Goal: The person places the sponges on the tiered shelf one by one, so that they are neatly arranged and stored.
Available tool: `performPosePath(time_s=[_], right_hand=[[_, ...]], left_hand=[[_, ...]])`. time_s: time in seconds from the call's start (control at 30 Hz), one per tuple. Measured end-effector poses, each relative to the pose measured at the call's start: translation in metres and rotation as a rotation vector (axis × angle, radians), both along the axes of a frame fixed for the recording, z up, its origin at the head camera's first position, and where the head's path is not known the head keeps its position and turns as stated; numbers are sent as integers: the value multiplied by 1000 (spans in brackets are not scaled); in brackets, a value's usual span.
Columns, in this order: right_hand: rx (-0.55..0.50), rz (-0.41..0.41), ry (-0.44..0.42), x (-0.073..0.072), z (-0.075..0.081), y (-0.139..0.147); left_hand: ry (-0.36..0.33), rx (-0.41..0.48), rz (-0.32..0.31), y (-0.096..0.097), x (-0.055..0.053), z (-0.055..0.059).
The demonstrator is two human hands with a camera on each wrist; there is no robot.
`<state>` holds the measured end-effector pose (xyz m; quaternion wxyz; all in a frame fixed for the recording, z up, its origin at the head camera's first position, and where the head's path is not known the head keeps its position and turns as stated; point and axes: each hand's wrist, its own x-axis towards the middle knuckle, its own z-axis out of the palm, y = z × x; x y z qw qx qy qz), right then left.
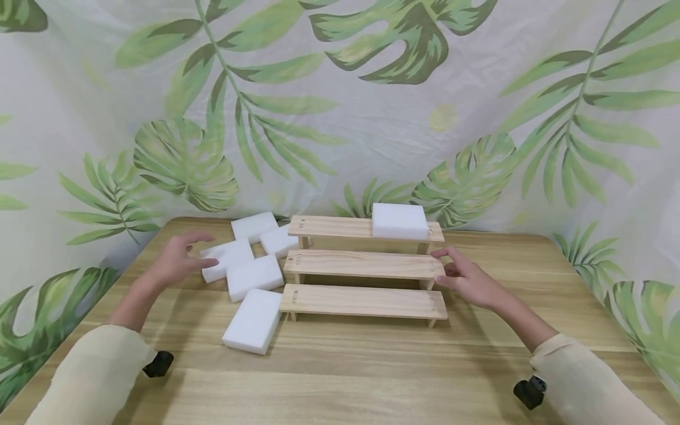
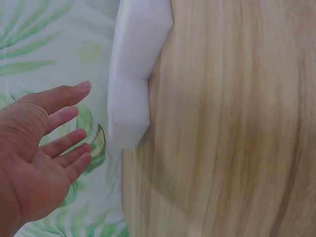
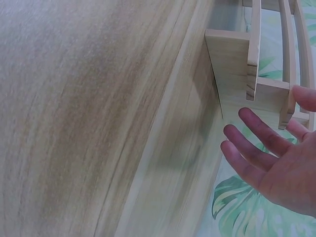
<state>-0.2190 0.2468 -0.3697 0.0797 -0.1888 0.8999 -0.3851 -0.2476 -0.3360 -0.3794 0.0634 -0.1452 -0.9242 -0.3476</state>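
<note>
By white blocks [image 1: 254, 276], left: left hand [image 1: 179, 260] hung spread.
At middle shelf [image 1: 361, 264], right: right hand [image 1: 466, 278] pinched its end.

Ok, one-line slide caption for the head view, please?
Right hand at a three-tier wooden stand, left hand near five white blocks, a sixth block on the top tier.
</note>
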Motion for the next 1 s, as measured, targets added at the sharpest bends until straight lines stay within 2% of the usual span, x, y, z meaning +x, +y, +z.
performPosePath(time_s=[0.23,0.4,0.53,0.73,0.87,1.0], right_hand=[[13,-5,10,0,1,-1],[9,-8,7,0,0,0],[5,-11,2,1,0,0],[5,-17,-10,1,-1,0],[1,-8,-18,0,0,0],[12,-4,-22,0,1,-1]], left_hand=[[-55,-58,25,-11,-7,-7],[-110,-105,19,-15,-12,-10],[-115,-107,4,-14,-12,-12],[-140,-164,-5,-14,-11,-15],[-180,-138,-27,-17,-10,-17],[-193,-124,-46,-20,-12,-17]])
